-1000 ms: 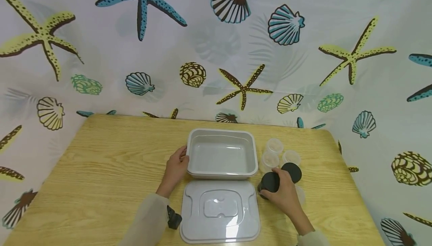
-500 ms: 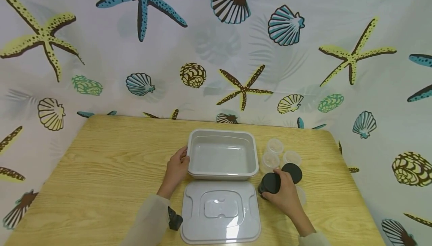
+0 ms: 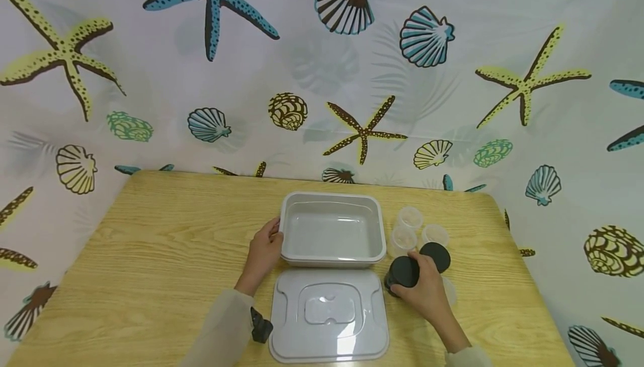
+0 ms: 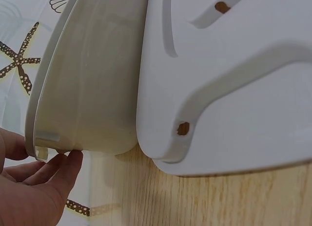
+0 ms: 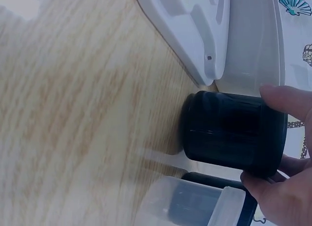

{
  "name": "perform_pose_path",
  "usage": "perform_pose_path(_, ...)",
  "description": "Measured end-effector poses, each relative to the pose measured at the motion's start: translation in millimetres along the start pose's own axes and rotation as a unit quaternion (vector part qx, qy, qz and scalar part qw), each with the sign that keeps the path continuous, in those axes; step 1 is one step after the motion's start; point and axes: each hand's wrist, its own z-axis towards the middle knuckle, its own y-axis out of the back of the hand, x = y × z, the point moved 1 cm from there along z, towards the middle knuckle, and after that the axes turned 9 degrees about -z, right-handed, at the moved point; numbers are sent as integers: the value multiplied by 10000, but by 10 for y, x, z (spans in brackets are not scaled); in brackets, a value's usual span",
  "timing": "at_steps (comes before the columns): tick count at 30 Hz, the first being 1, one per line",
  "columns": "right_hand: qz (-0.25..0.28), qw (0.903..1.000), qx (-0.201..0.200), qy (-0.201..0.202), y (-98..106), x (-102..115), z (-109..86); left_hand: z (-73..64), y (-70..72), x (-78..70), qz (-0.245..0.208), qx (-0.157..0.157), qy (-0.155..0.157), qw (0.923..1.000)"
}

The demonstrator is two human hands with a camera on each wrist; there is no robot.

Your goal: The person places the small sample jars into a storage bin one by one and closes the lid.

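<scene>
A white rectangular container (image 3: 332,255) stands open on the wooden table, with its flat lid (image 3: 329,314) lying just in front of it. My left hand (image 3: 269,238) holds the container's left rim. In the left wrist view the rim (image 4: 36,138) sits between my thumb and fingers (image 4: 63,170), beside the lid (image 4: 234,80). My right hand (image 3: 417,280) grips a black jar (image 3: 401,272) to the right of the lid. In the right wrist view my fingers (image 5: 287,102) wrap round the black jar (image 5: 229,131), which stands on the table.
A second black jar (image 3: 437,255) and several small clear cups (image 3: 410,217) cluster right of the container; one clear cup (image 5: 195,204) lies close to my right hand. The wooden table (image 3: 151,255) has bare room on its left. A seashell-print curtain (image 3: 322,76) hangs behind.
</scene>
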Motion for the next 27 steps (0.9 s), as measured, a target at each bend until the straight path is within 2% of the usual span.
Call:
perform_pose_path(9,7,10000,-74,42,72,14,6,-8,4,-7,-8,-2,-146,9999)
perform_pose_path(21,74,10000,-50,18,206,69,42,6,-6,-11,-4,48,-42,10000)
perform_pose_path(27,23,9998,-116,139,290,125,65,-4,-4,-20,-17,27,-41,10000)
